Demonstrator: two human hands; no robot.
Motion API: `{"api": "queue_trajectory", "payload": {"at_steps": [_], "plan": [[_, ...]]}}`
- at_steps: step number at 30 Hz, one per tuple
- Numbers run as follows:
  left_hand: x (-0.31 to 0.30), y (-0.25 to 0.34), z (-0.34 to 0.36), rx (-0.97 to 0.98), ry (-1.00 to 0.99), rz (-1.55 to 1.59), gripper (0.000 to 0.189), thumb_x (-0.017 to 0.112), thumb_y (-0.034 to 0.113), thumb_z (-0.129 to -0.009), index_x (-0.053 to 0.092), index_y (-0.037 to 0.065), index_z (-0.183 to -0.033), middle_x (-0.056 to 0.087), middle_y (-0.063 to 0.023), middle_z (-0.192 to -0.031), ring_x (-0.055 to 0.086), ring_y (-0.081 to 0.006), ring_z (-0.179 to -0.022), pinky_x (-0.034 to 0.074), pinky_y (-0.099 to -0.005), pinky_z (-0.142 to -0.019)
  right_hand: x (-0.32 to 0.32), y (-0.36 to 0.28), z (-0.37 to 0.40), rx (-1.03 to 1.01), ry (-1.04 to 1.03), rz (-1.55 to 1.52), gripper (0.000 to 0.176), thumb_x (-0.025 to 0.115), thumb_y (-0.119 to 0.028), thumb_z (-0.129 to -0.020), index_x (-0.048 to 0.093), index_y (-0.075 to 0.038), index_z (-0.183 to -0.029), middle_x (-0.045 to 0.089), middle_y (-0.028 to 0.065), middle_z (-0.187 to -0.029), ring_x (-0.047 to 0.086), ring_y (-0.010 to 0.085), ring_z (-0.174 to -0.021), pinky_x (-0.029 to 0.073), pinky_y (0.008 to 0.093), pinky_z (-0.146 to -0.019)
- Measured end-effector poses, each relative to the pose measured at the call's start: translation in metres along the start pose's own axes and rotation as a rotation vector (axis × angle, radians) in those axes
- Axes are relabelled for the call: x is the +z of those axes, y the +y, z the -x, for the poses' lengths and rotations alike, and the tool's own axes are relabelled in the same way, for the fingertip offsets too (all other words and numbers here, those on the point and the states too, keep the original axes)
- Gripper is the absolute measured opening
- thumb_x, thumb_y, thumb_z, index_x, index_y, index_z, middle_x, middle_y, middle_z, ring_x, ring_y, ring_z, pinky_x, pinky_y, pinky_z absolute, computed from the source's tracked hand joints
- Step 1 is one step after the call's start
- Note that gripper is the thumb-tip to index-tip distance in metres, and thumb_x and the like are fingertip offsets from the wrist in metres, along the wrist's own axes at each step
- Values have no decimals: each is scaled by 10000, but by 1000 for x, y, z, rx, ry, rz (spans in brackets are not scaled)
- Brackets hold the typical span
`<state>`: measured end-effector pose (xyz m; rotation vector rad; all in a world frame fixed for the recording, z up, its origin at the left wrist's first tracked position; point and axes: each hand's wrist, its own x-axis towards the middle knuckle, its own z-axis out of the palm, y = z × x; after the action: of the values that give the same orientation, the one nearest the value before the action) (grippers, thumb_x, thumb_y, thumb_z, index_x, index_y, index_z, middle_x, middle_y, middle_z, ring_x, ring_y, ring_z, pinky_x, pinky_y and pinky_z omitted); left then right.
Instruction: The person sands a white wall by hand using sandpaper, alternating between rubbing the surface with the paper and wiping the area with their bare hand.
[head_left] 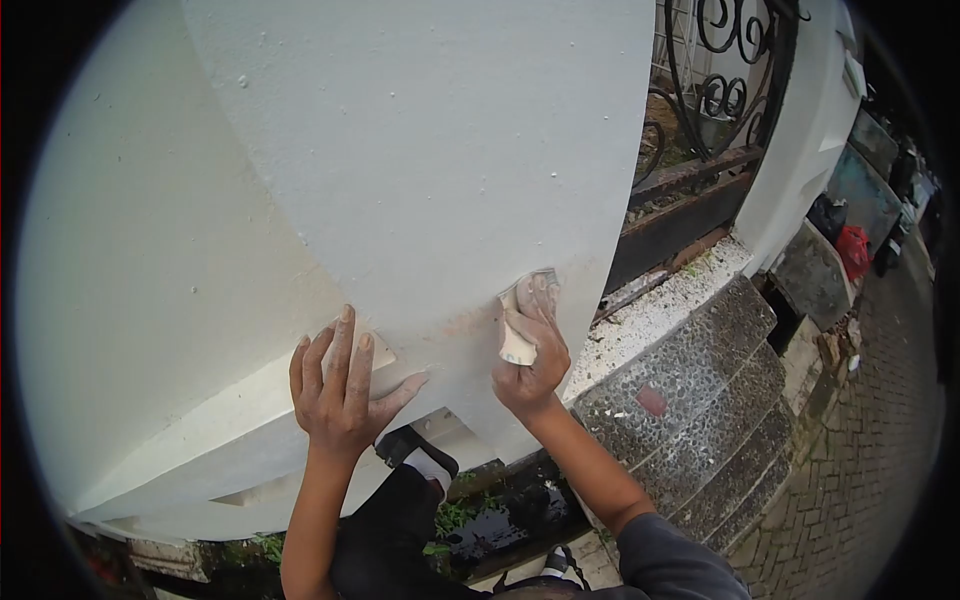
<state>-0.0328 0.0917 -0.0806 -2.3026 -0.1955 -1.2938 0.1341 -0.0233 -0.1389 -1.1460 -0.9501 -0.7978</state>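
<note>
Right hand [530,358] pinches sandpaper [516,348] against white pillar [420,150], near its edge; left hand [340,392] splayed flat, empty. Risk: pad may slip past corner and skin knuckles.

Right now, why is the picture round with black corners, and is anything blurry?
Head view: a fisheye lens bends the white wall into a curve and leaves dark corners; soft daylight, no glare, only faint shadows by the left hand; the right hand and its pale folded sheet look sharp.
</note>
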Motion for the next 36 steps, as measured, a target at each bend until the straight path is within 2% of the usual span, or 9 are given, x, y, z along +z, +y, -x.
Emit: {"api": "queue_trajectory", "payload": {"at_steps": [5,9,10,17,21,25,28,31,36], "plan": [[0,-4,-1,20,-7,6,786,806,494,-610,484,69,-1187,578,-190,-1208,575,-348,-1013,430,-485,-900,-27,34,-7,129,29,147,205,570,-139,-873,597,44,-961,622,243,-1093,585,377,-1083,412,428,-982],[0,-1,1,12,-35,-2,800,803,500,-612,470,71,-1201,559,-198,-1233,575,-349,-1010,427,-490,-904,-4,3,3,-18,-9,-40,142,543,-49,-829,602,27,-933,603,252,-1132,546,396,-1134,402,474,-984],[1,-1,1,4,-31,-14,786,789,526,-625,467,95,-1198,558,-187,-1244,583,-331,-997,424,-481,-910,-4,-3,14,-86,-236,-97,144,565,-48,-819,599,34,-931,601,263,-1127,548,406,-1126,405,477,-980],[3,-4,7,84,-9,1,767,799,483,-623,496,103,-1217,529,-236,-1246,548,-394,-1046,425,-524,-894,0,20,9,67,171,-8,185,580,-48,-814,568,37,-978,597,285,-1117,529,399,-1154,374,500,-1000],[-1,-1,6,96,-81,-64,702,786,477,-641,528,137,-1198,495,-251,-1279,529,-404,-1061,418,-531,-899,-18,21,19,-159,-183,-21,97,510,17,-863,531,44,-953,582,293,-1135,541,432,-1119,395,501,-979],[-2,0,6,107,-120,-106,690,781,470,-644,542,118,-1188,477,-252,-1295,515,-414,-1071,409,-538,-906,-7,27,3,188,243,13,86,549,11,-852,571,44,-929,612,263,-1098,562,381,-1119,430,435,-959],[-1,1,4,118,-96,-107,707,780,467,-647,532,110,-1205,474,-251,-1297,510,-417,-1075,407,-540,-906,-9,0,24,-30,-146,-109,140,535,13,-796,585,14,-927,604,271,-1110,553,391,-1127,399,485,-979],[-1,3,5,86,-105,-113,581,751,496,-681,600,123,-1099,510,-239,-1250,537,-390,-1053,400,-549,-919,-19,46,11,58,136,-16,150,569,-27,-792,585,-10,-940,609,238,-1131,544,385,-1140,380,483,-1000],[1,3,7,77,-81,-95,582,762,494,-669,611,125,-1094,514,-238,-1242,498,-393,-1112,385,-573,-931,0,-3,26,9,-48,-127,211,592,-11,-774,549,11,-980,605,265,-1114,527,398,-1157,383,476,-996]]}}
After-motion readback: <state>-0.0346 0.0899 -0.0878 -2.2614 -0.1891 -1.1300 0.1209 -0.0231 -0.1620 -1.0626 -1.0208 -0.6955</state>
